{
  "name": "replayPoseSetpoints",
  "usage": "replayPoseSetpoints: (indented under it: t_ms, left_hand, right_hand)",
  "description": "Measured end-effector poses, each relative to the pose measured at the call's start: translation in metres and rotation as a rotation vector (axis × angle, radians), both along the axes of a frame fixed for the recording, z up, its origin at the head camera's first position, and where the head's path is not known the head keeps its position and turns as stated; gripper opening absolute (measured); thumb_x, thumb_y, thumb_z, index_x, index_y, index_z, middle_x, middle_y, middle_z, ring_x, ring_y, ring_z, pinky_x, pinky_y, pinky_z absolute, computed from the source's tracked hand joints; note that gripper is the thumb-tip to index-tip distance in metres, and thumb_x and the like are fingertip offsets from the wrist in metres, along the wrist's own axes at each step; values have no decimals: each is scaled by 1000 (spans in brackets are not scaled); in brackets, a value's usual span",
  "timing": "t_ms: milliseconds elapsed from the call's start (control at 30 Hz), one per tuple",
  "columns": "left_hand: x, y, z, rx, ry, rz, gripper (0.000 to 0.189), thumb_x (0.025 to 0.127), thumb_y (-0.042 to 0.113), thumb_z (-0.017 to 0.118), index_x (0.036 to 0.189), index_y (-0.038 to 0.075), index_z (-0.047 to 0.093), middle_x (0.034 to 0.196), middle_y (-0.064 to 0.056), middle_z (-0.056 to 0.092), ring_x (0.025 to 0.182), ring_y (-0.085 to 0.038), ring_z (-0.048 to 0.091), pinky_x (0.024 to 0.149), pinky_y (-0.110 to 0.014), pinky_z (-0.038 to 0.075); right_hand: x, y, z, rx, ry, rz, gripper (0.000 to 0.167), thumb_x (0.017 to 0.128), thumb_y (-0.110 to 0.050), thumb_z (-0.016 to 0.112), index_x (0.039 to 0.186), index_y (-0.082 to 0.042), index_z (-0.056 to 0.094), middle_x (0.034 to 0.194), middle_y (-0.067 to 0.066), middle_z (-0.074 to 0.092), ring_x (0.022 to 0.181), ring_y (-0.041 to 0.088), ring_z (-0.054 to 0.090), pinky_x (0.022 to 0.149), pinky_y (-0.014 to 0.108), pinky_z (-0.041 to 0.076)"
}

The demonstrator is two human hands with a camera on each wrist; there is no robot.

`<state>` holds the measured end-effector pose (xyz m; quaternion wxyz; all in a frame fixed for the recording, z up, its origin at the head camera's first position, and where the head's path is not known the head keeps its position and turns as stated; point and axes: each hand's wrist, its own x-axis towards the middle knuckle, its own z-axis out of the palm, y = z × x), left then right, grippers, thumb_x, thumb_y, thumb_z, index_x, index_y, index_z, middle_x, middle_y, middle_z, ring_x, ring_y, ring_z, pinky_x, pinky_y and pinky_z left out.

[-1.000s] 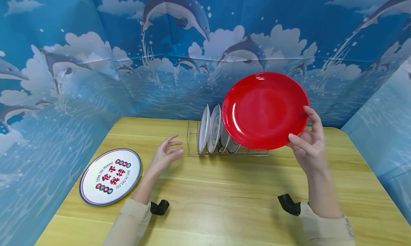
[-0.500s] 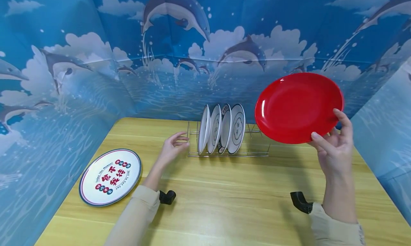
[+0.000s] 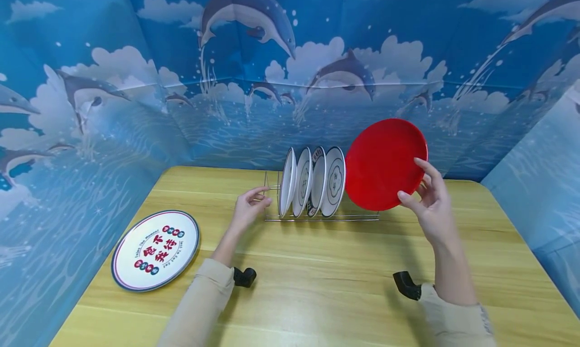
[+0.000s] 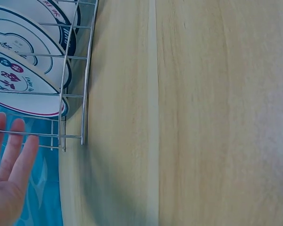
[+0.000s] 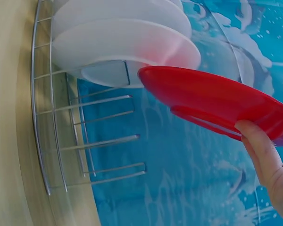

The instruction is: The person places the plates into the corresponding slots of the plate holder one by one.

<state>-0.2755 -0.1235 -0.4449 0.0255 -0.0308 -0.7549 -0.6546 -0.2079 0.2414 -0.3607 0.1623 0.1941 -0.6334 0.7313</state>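
Observation:
My right hand (image 3: 432, 206) grips a red plate (image 3: 385, 165) by its lower right rim, thumb in front. The plate hangs tilted above the right part of a wire dish rack (image 3: 358, 217). In the right wrist view, the red plate (image 5: 212, 94) shows its underside edge-on, close to a white plate (image 5: 127, 42) in the rack. My left hand (image 3: 248, 208) holds the rack's left end wire, and that wire crosses the fingers (image 4: 14, 155) in the left wrist view. Several white patterned plates (image 3: 334, 181) stand on edge in the rack's left and middle slots.
A white plate (image 3: 156, 250) with red lettering lies flat on the wooden table (image 3: 317, 291) at the left. A dolphin-print cloth (image 3: 254, 115) hangs behind the table's back edge. Bare wire slots (image 5: 113, 146) follow the standing plates at the rack's right.
My right hand first carried the red plate right, then back left and lower, turning it more edge-on. My left hand has moved right to the rack's left end. The standing plates stay put.

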Motion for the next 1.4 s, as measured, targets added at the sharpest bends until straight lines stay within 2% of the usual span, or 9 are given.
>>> replayPoseSetpoints:
  t_ms: [333,600,733,933,967,1067,1167,1267,1400]
  left_hand:
    - [-4,1,-2,49,-35,44,30,83,10,67,111,0,63,79,-14,67,80,-34,65,77,-50,51]
    - [7,3,20,61,-67,23,32,84,5,64,113,-7,59,80,-22,64,80,-35,64,80,-52,48]
    - [9,4,22,67,-70,25,31,85,4,64,113,-8,58,80,-23,64,78,-33,64,81,-52,48]
    - [-1,1,3,110,-70,36,31,83,8,67,111,-3,62,74,-12,65,70,-18,65,79,-49,50]
    - [-1,1,3,113,-74,38,30,83,8,67,111,-3,62,74,-13,65,69,-18,65,79,-48,50]
    - [4,2,10,106,-78,36,29,84,6,65,111,-4,62,75,-14,65,72,-23,65,80,-49,49]
    - [9,4,21,105,-95,29,30,84,4,64,112,-6,60,80,-23,64,79,-32,64,82,-51,48]
    - [7,3,18,101,-94,27,30,84,4,64,112,-6,60,80,-23,63,79,-33,64,82,-51,48]
    - [0,0,7,119,-98,27,30,83,7,66,111,-3,62,80,-22,64,77,-31,65,81,-50,48]
  right_hand:
    - [-9,-18,4,263,-2,-46,65,82,15,55,140,-7,35,129,6,37,103,17,46,65,19,53]
    - [-15,-30,-1,445,-19,-59,72,81,11,61,142,-12,32,138,13,32,103,13,48,64,20,53]
    - [-18,-35,-4,480,-38,-63,70,82,7,61,142,-14,32,139,13,31,103,15,48,63,20,53]
    - [-24,-42,-13,497,-63,-64,69,82,3,63,142,-17,34,135,14,34,104,23,47,63,21,53]
    - [-25,-43,-15,501,-66,-64,68,82,2,63,141,-17,34,134,14,35,105,23,48,63,21,53]
    - [-27,-45,-21,496,-82,-64,68,83,3,63,141,-17,35,132,15,36,106,28,48,63,22,54]
    - [-28,-46,-26,484,-102,-67,67,82,3,63,141,-18,36,129,16,37,107,34,47,64,23,54]
    - [-30,-48,-30,465,-114,-64,66,82,4,63,140,-17,37,128,16,37,108,37,46,64,24,54]
    - [-33,-49,-36,450,-107,-65,66,82,5,63,139,-15,38,127,17,37,106,38,46,63,24,54]
